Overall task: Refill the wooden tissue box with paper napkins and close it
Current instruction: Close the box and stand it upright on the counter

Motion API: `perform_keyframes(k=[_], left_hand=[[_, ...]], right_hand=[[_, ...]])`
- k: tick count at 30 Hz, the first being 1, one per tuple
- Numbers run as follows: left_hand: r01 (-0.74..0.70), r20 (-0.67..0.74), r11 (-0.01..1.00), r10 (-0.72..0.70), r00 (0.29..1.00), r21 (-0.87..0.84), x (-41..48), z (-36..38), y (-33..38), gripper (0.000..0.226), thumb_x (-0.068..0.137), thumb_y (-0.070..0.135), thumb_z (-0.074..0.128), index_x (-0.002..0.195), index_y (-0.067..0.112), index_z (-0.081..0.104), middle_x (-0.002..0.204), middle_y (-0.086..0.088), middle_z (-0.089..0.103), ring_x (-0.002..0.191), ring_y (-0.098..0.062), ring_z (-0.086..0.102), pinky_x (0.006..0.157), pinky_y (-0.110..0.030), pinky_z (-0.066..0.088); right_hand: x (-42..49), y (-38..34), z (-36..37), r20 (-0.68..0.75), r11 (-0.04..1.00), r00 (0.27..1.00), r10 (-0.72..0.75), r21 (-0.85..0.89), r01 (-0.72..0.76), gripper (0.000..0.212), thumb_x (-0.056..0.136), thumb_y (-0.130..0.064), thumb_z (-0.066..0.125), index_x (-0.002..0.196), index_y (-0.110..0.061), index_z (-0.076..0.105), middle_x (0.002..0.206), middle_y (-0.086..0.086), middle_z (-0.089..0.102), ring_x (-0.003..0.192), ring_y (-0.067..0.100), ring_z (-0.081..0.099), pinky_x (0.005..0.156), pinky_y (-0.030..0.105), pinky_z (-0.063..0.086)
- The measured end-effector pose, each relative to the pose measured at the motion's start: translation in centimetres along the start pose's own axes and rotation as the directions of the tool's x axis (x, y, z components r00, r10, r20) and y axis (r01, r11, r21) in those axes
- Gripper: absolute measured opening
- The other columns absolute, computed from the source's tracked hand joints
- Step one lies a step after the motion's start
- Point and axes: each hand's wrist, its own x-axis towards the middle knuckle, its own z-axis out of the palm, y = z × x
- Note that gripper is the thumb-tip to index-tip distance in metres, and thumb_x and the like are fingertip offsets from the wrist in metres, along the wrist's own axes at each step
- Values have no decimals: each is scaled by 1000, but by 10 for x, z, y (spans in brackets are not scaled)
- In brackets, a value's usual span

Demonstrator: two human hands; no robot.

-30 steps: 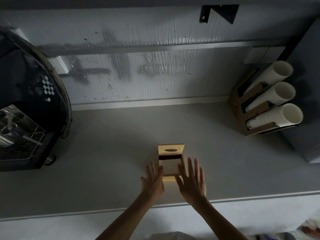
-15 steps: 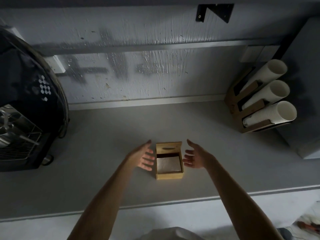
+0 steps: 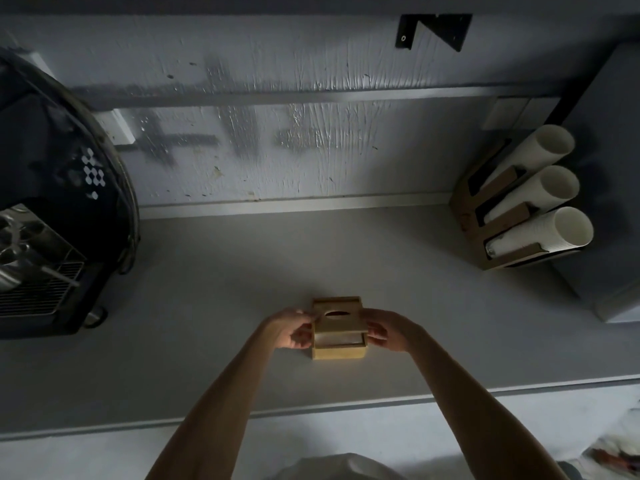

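Both hands' fingers [image 3: 304,318] seemingly pinch the lid [image 3: 341,320] over the box [image 3: 338,351].

Both bare forearms reach forward from the near edge, converging toward the middle. The left hand [image 3: 290,329] is curled, its fingertips [image 3: 309,318] pinching the left edge of the tan wooden lid with an oval slot [image 3: 341,320]. The right hand [image 3: 391,330] mirrors it, fingers [image 3: 375,332] gripping the lid's right edge, knuckles turned outward, wrists level.
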Motion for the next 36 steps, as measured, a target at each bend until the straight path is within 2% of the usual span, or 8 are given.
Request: perform_keyframes(k=[4,8,12,19,25,28,31,36], left_hand=[[-75,-80,997,74,994,-13,-3,11,-10,15,85,20,70,85,15,56,75,-3,57,64,-15,51,63,-31,50],[-144,-130,988,136,982,-61,-2,17,-15,16,86,12,69,83,18,55,72,-2,57,60,-13,52,64,-29,46],[-183,-176,981,169,970,-65,4,19,-20,22,85,12,69,98,18,53,74,-1,56,63,-13,51,62,-27,43],[-184,-217,981,166,962,-65,10,20,-23,26,84,14,71,103,16,54,73,0,55,64,-12,49,60,-27,43],[-244,-273,970,235,933,-1,4,30,-24,22,87,14,67,105,15,53,81,-3,59,69,-18,57,60,-31,49],[-286,-255,957,267,929,-39,-8,34,-35,30,90,12,63,118,16,52,101,-4,58,84,-18,57,58,-30,51],[-278,-101,956,269,958,-96,-6,36,-60,36,92,14,60,126,19,50,111,2,57,96,-14,52,85,-39,46],[-327,-238,943,304,922,-62,10,46,-65,27,95,4,50,120,-2,56,78,2,54,74,-9,46,82,-32,41]], right_hand=[[8,20,2,-41,991,990,-134,-29,133,43,87,-16,69,129,-9,60,105,7,72,93,20,67,75,28,49],[9,26,5,-99,971,967,-234,-68,228,40,87,-8,66,127,-6,60,98,12,73,78,18,68,67,23,54],[15,28,7,-144,962,953,-267,-95,255,47,83,-7,72,128,-4,60,113,21,69,84,24,69,67,22,58],[22,33,7,-201,961,941,-273,-103,257,44,81,-2,72,124,-4,63,110,22,70,77,22,69,62,19,59],[23,37,11,-207,932,917,-341,-204,300,35,88,-4,65,122,-2,63,92,13,69,72,20,65,59,24,56],[19,53,13,-198,878,900,-388,-378,295,24,95,-7,55,115,-2,66,79,6,63,70,17,57,60,24,47],[19,78,15,-98,728,870,-484,-596,338,26,97,-8,49,119,-9,62,96,4,65,87,17,61,68,23,49],[23,87,25,-198,754,821,-535,-551,358,24,99,-28,46,107,-20,68,71,-5,59,69,15,53,56,25,36]])
